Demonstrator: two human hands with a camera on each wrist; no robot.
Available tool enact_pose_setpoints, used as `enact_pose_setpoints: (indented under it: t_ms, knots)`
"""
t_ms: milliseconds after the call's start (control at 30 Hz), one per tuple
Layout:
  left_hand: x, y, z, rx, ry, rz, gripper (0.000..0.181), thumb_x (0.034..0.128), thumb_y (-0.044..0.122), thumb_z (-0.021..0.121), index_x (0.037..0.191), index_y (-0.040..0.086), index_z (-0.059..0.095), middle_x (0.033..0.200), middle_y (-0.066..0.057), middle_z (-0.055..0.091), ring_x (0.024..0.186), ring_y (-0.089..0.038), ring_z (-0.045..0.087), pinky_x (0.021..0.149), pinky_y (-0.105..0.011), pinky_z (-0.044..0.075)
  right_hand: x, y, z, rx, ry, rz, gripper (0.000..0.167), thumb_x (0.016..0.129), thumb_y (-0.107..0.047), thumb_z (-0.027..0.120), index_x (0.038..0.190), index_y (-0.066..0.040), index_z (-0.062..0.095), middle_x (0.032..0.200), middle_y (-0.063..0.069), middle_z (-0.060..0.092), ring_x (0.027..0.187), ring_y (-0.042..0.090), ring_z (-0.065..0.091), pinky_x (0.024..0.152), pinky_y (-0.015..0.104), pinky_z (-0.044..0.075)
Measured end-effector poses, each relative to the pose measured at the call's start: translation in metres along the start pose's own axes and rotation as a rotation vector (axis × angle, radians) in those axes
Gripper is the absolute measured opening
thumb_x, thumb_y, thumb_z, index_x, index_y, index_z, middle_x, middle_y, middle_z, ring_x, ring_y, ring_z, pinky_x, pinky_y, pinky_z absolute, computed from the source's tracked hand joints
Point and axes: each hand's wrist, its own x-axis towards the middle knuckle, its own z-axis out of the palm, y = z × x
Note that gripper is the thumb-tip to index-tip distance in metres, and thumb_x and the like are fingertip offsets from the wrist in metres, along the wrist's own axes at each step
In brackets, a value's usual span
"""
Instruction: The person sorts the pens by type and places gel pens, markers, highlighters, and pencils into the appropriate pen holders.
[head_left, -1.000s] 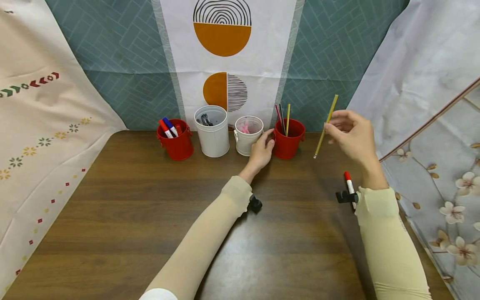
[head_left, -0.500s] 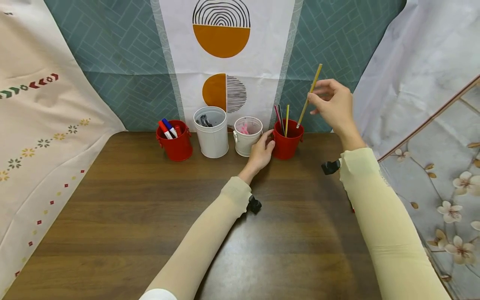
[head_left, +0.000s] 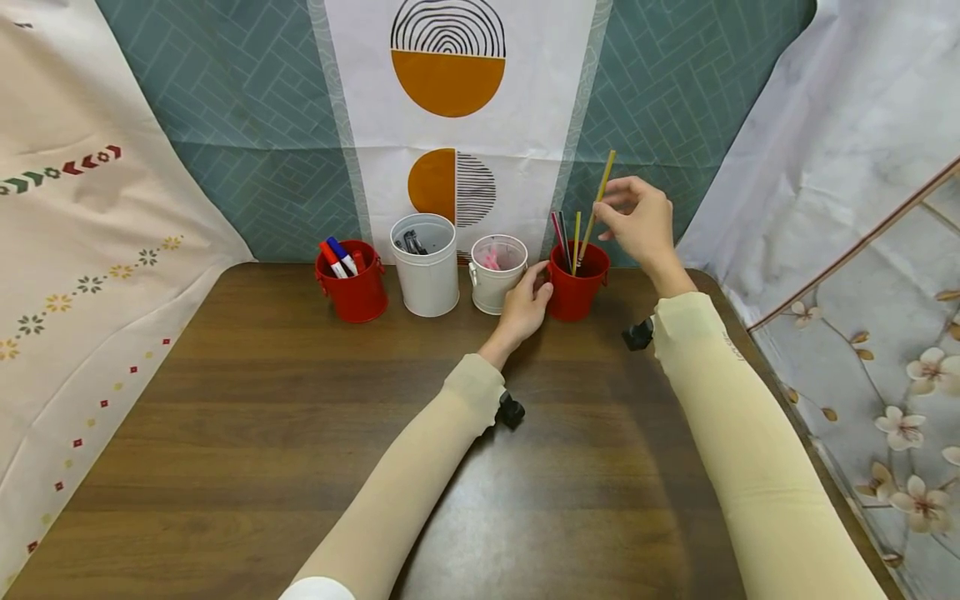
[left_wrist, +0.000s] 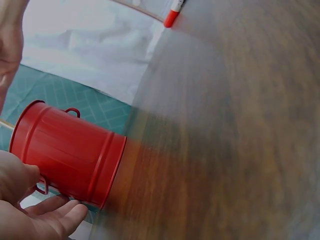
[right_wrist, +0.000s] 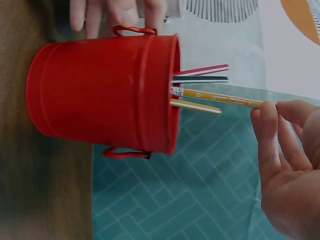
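Observation:
My right hand (head_left: 640,222) pinches a yellow pencil (head_left: 605,177) near its upper part, eraser end down. The pencil's lower end is inside the mouth of a red bucket (head_left: 573,292), as the right wrist view also shows. In that bucket stand a yellow stick (right_wrist: 197,106), a dark one (right_wrist: 205,79) and a red one (right_wrist: 210,69). At the bucket's left side my left hand (head_left: 522,304) holds it by the small side handle (left_wrist: 43,186), thumb in front and fingers behind; the exact finger contact is partly hidden.
Left of my left hand stand a small white bucket (head_left: 491,292) with pink items, a taller white bucket (head_left: 426,283) with dark items, and another red bucket (head_left: 356,300) with markers. A red-capped marker (left_wrist: 172,16) lies on the table (head_left: 337,433). Fabric hangs behind.
My right hand has carried the pencil leftward from beside the red bucket, over its rim, and lowered its end into the mouth. My left hand has stayed at the bucket's side.

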Motion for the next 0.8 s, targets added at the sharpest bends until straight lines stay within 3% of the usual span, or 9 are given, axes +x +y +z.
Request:
enact_pose_setpoints:
  t_ms: [200, 400, 633, 800]
  knots:
    - [0.0, -0.001, 0.001, -0.034, -0.001, -0.006, 0.046, 0.1102, 0.013, 0.057, 0.156, 0.017, 0.053, 0.145, -0.009, 0.066, 0.129, -0.02, 0.067, 0.11, -0.028, 0.051, -0.003, 0.014, 0.005, -0.03, -0.018, 0.017, 0.034, 0.1, -0.017, 0.074, 0.131, -0.004, 0.068, 0.109, 0.011, 0.077, 0.068, 0.003, 0.072, 0.06, 0.021, 0.061]
    - [0.0, -0.001, 0.001, -0.036, -0.006, -0.006, 0.046, 0.1101, 0.013, 0.057, 0.156, 0.016, 0.053, 0.146, -0.009, 0.066, 0.128, -0.021, 0.068, 0.11, -0.029, 0.052, -0.008, 0.025, 0.009, -0.024, -0.048, 0.049, 0.034, 0.1, -0.014, 0.074, 0.131, -0.002, 0.067, 0.114, 0.019, 0.075, 0.076, 0.007, 0.075, 0.061, 0.024, 0.062]
    - [-0.001, 0.0, 0.001, -0.037, -0.01, -0.008, 0.047, 0.11, 0.014, 0.057, 0.156, 0.016, 0.052, 0.145, -0.011, 0.066, 0.127, -0.023, 0.069, 0.11, -0.031, 0.053, -0.015, 0.036, 0.012, -0.029, -0.113, 0.079, 0.034, 0.1, -0.011, 0.074, 0.132, -0.002, 0.066, 0.118, 0.023, 0.075, 0.087, 0.028, 0.079, 0.062, 0.025, 0.063]
    - [-0.001, 0.0, 0.001, -0.041, -0.008, -0.005, 0.046, 0.1099, 0.013, 0.057, 0.156, 0.015, 0.053, 0.146, -0.01, 0.066, 0.128, -0.023, 0.068, 0.11, -0.031, 0.052, -0.015, 0.039, 0.01, -0.062, -0.136, 0.06, 0.035, 0.101, -0.012, 0.073, 0.134, -0.001, 0.067, 0.118, 0.023, 0.076, 0.088, 0.03, 0.079, 0.063, 0.026, 0.063]
